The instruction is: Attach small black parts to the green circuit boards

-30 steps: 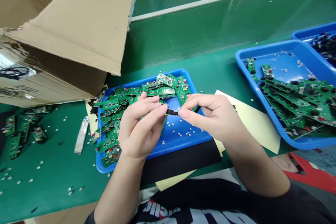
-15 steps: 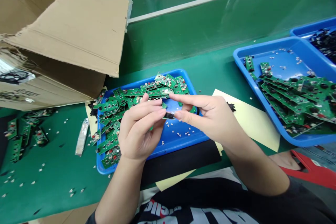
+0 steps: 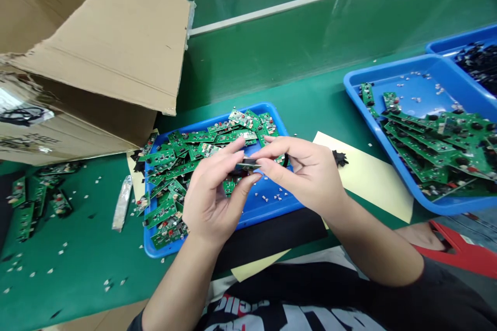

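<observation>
Above the near blue tray (image 3: 267,213), my left hand (image 3: 212,194) holds a small circuit board (image 3: 249,164) nearly edge-on between thumb and fingers. A dark part shows on the board, mostly covered by the fingers. From the other side, my right hand (image 3: 314,173) pinches the board's right end between thumb and forefinger. Something small and black (image 3: 286,160) shows beside the right hand's curled fingers; its kind cannot be made out. Beneath the hands, green circuit boards (image 3: 161,158) lie heaped in the tray's left and back parts, with small white bits (image 3: 265,198) on its floor.
A torn cardboard box (image 3: 116,36) stands at the back left. Several loose boards (image 3: 39,199) and white bits lie on the green table. At right, another blue tray (image 3: 365,124) holds stacked boards; yellow paper (image 3: 373,186) with black star-shaped pieces (image 3: 340,159) lies between the trays.
My right hand has closed in on the board, its forefinger coming down to pinch the end. My left thumb has come up under the board, and the left hand shifted slightly right.
</observation>
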Tool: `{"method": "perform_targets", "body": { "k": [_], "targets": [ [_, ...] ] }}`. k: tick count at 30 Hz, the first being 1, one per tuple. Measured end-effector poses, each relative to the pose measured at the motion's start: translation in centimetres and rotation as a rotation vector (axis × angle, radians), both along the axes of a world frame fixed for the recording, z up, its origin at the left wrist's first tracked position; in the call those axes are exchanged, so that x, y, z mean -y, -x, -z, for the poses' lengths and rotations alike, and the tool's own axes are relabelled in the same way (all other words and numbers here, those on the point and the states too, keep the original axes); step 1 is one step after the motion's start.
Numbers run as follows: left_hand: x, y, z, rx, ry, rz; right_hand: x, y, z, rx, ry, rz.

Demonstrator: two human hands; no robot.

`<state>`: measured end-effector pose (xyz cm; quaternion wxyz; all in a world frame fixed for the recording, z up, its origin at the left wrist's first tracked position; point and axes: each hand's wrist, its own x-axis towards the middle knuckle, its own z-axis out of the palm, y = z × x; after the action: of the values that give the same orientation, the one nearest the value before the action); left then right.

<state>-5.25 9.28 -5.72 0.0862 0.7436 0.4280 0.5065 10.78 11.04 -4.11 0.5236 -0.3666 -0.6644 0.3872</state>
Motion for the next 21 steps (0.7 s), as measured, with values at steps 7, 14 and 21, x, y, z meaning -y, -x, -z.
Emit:
{"method": "perform_targets", "body": {
  "k": [7, 14, 21],
  "targets": [
    [-0.97, 0.37, -0.32, -0.066, -0.161, -0.068, 0.26, 0.29, 0.29, -0.014, 0.065, 0.013],
    [-0.5, 0.27, -0.29, 0.079, 0.084, 0.086, -0.2, 0.33, 0.24, 0.057, -0.234, 0.057],
    [0.02, -0.44, -0.25, 0.127, 0.14, 0.096, -0.1, 0.64, 0.6, 0.234, -0.41, 0.212]
  ]
}}
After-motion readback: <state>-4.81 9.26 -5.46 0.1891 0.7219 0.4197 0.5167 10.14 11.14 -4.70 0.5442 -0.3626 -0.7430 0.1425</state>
